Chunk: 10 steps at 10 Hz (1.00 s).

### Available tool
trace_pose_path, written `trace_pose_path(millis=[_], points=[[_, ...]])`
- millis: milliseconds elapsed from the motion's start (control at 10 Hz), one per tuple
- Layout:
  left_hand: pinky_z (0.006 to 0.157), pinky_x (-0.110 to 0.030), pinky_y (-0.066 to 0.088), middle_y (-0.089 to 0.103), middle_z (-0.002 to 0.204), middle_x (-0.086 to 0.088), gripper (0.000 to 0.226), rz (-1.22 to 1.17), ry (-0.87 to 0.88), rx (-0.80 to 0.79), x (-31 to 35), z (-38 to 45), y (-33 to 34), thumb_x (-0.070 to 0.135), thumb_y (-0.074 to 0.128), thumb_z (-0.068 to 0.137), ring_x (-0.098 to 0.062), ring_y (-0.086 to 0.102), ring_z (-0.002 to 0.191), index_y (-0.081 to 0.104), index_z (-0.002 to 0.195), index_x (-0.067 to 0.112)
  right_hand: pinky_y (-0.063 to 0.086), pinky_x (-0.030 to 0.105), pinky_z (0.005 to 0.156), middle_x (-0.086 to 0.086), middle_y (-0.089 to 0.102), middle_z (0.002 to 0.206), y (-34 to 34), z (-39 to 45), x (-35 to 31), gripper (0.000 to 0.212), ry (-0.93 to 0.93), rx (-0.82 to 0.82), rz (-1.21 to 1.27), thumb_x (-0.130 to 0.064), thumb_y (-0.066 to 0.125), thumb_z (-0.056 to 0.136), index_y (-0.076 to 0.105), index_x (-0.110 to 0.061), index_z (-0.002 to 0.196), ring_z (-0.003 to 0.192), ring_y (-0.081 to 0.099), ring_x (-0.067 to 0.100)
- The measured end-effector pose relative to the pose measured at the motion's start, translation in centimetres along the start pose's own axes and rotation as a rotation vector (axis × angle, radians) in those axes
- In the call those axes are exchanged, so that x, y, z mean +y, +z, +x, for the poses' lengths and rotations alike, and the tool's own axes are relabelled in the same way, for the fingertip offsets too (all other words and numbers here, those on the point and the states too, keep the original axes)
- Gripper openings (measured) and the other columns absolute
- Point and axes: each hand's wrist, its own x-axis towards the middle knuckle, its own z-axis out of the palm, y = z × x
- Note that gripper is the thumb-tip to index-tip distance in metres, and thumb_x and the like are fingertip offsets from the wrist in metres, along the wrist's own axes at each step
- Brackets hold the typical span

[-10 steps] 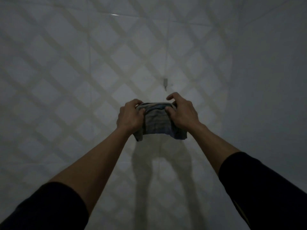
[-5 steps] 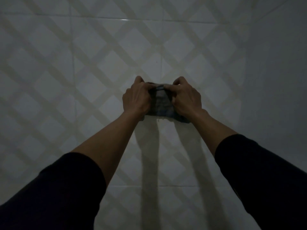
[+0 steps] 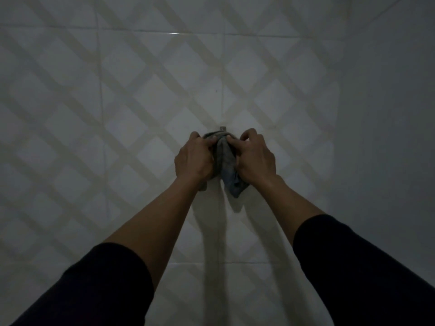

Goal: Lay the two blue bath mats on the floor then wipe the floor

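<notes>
A small grey-blue cloth point(image 3: 227, 166) hangs bunched against the tiled wall point(image 3: 117, 114), its top edge right at a small metal hook point(image 3: 222, 128). My left hand point(image 3: 194, 160) pinches the cloth's upper left edge. Gripping the upper right edge, my right hand point(image 3: 255, 158) has its fingertips close to those of the left. The cloth's lower corner dangles below my right wrist. No blue bath mats are in view, and neither is the floor.
A plain grey side wall point(image 3: 395, 137) meets the tiled wall on the right. The room is dim. My dark sleeves fill the lower corners of the view.
My hands have drawn closer together, so the cloth is more bunched and hangs narrower. The hook, hidden half a second ago, shows just above the cloth.
</notes>
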Motion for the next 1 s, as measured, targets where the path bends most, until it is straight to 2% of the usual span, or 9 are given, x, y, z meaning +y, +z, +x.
trace_pose_path(millis=[100, 200, 300, 500, 600, 700, 800, 900, 1000], points=[[0.074, -0.038, 0.041, 0.038, 0.101, -0.002, 0.041, 0.013, -0.007, -0.06, 0.2, -0.2, -0.3, 0.034, 0.048, 0.1, -0.037, 0.056, 0.095, 0.053, 0.14, 0.038, 0.022, 0.024, 0.054, -0.003, 0.039, 0.103, -0.5, -0.7, -0.5, 0.034, -0.06, -0.038, -0.089, -0.047, 0.04, 0.099, 0.054, -0.033, 0.127, 0.078, 0.035, 0.013], [0.075, -0.039, 0.042, 0.037, 0.103, -0.003, 0.041, 0.053, 0.002, -0.091, 0.3, -0.3, -0.4, 0.031, 0.046, 0.101, -0.037, 0.056, 0.098, 0.05, 0.142, 0.036, 0.029, 0.027, 0.061, 0.001, 0.039, 0.109, -1.0, -1.6, -1.2, 0.035, -0.11, -0.06, -0.147, -0.04, 0.043, 0.101, 0.047, -0.035, 0.135, 0.095, 0.043, 0.023], [0.077, -0.042, 0.045, 0.044, 0.113, -0.007, 0.044, 0.11, 0.005, -0.141, 0.3, -0.3, -0.4, 0.032, 0.043, 0.102, -0.038, 0.056, 0.1, 0.044, 0.146, 0.036, 0.033, 0.032, 0.069, 0.003, 0.039, 0.114, -1.3, -2.0, -1.6, 0.042, -0.123, -0.081, -0.178, -0.036, 0.045, 0.101, 0.041, -0.034, 0.143, 0.101, 0.041, 0.026], [0.085, -0.046, 0.05, 0.045, 0.126, -0.01, 0.052, 0.153, 0.014, -0.249, 0.4, -0.3, -1.2, 0.033, 0.044, 0.101, -0.038, 0.055, 0.109, 0.035, 0.151, 0.037, 0.037, 0.036, 0.072, 0.006, 0.038, 0.129, -2.1, -2.4, -2.4, 0.063, -0.132, -0.169, -0.275, -0.024, 0.058, 0.093, 0.032, -0.031, 0.15, 0.115, 0.037, 0.031], [0.09, -0.05, 0.052, 0.042, 0.132, -0.01, 0.06, 0.156, 0.015, -0.303, 0.3, -0.4, -1.4, 0.034, 0.048, 0.098, -0.039, 0.054, 0.113, 0.028, 0.154, 0.038, 0.043, 0.04, 0.079, 0.006, 0.037, 0.134, -2.5, -2.6, -2.8, 0.079, -0.094, -0.224, -0.272, -0.02, 0.069, 0.084, 0.029, -0.032, 0.151, 0.119, 0.037, 0.032], [0.092, -0.051, 0.051, 0.04, 0.137, -0.01, 0.062, 0.121, 0.023, -0.333, -0.2, -0.7, -1.4, 0.034, 0.048, 0.097, -0.038, 0.053, 0.115, 0.025, 0.155, 0.038, 0.046, 0.042, 0.088, 0.005, 0.036, 0.142, -2.8, -3.3, -3.2, 0.084, -0.05, -0.248, -0.235, -0.021, 0.071, 0.083, 0.025, -0.033, 0.152, 0.124, 0.037, 0.032], [0.096, -0.052, 0.051, 0.034, 0.15, -0.01, 0.06, 0.062, 0.055, -0.278, -1.2, -2.0, -2.0, 0.042, 0.047, 0.099, -0.036, 0.051, 0.124, 0.026, 0.155, 0.035, 0.042, 0.046, 0.103, 0.005, 0.021, 0.157, -3.3, -5.0, -3.7, 0.081, 0.006, -0.235, -0.184, -0.023, 0.064, 0.087, 0.02, -0.033, 0.154, 0.138, 0.028, 0.032], [0.1, -0.051, 0.048, 0.029, 0.156, -0.009, 0.06, 0.013, 0.061, -0.259, -2.5, -4.2, -3.7, 0.047, 0.044, 0.1, -0.034, 0.046, 0.132, 0.024, 0.155, 0.034, 0.039, 0.047, 0.106, 0.004, 0.014, 0.161, -3.6, -7.3, -4.6, 0.079, 0.101, -0.177, -0.139, -0.026, 0.059, 0.09, 0.016, -0.031, 0.155, 0.142, 0.022, 0.03], [0.102, -0.049, 0.046, 0.027, 0.156, -0.008, 0.062, 0.011, 0.047, -0.28, -5.1, -7.4, -6.3, 0.048, 0.043, 0.101, -0.033, 0.044, 0.134, 0.023, 0.157, 0.031, 0.042, 0.045, 0.101, 0.004, 0.019, 0.157, -3.5, -11.4, -5.7, 0.078, 0.192, -0.159, -0.121, -0.02, 0.058, 0.09, 0.017, -0.029, 0.155, 0.138, 0.026, 0.029]])
